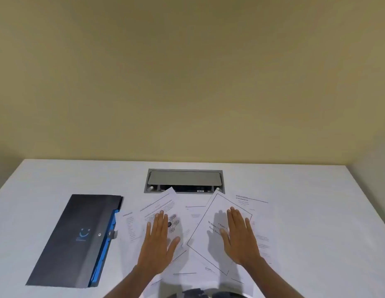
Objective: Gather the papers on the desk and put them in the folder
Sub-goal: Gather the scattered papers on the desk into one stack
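Thin printed papers (195, 214) fanned flat on smooth white desk (316, 211), beige wall (187, 82) behind. Left hand (158, 244) and right hand (241, 237) lie flat on them, fingers straight. Dark rectangular folder (79, 239), blue-edged, closed, left of left hand, long axis slanting away rightward. Grey cable hatch (184, 179) beyond hands.

Grey cable hatch (184, 179) recessed in white desk (316, 211); beige wall (187, 72) behind.

I'm at a white desk (305, 190) pushed against a plain beige wall (187, 72). Grey cable hatch (184, 180) set into the desk near the wall, lid tilted up. Light soft, even.
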### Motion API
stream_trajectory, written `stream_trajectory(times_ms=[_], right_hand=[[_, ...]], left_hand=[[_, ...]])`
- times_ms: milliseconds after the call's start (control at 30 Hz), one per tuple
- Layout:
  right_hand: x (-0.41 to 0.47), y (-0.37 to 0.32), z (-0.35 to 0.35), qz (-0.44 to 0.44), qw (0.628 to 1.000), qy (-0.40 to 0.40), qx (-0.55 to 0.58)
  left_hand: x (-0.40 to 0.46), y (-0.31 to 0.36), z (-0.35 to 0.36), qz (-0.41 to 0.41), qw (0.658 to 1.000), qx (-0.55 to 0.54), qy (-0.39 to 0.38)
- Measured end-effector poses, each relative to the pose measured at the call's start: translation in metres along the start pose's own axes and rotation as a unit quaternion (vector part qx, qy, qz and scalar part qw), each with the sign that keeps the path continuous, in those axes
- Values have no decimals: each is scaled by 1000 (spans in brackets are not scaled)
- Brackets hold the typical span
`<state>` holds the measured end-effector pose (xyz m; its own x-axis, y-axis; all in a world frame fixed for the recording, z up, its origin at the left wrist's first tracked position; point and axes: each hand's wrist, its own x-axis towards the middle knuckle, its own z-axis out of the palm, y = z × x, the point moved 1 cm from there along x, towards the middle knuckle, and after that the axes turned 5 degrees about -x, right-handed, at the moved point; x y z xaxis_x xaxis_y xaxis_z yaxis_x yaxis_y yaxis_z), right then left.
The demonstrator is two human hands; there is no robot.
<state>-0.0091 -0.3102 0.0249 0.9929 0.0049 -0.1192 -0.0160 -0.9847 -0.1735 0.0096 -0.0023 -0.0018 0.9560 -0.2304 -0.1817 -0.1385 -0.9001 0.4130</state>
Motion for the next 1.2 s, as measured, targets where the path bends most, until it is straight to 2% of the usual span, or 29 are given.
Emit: stream_trajectory(times_ms=[167, 267, 367, 467, 600, 700, 833, 1000, 1200], right_hand=[[-19, -3, 23, 13, 998, -54, -12], [-14, 2, 22, 28, 997, -71, -2], [1, 16, 23, 69, 994, -65, 53], [17, 35, 26, 140, 980, -80, 113], [31, 60, 24, 187, 970, -66, 143], [41, 73, 23, 181, 972, -52, 143], [53, 80, 28, 176, 974, -99, 100], [59, 81, 43, 174, 968, -175, 37], [59, 76, 45, 181, 965, -192, 4]], left_hand=[[-30, -6, 26, -34, 998, -19, -48], [-26, -10, 18, -60, 996, -23, -68], [-14, -19, 1, -108, 991, -78, -17], [6, -40, -15, -189, 971, -150, 11], [30, -62, -23, -208, 953, -211, 67], [46, -78, -20, -216, 957, -193, 25], [60, -98, -4, -207, 973, -85, -46], [67, -100, 6, -197, 973, -57, -107], [66, -106, 20, -158, 982, -60, -80]])
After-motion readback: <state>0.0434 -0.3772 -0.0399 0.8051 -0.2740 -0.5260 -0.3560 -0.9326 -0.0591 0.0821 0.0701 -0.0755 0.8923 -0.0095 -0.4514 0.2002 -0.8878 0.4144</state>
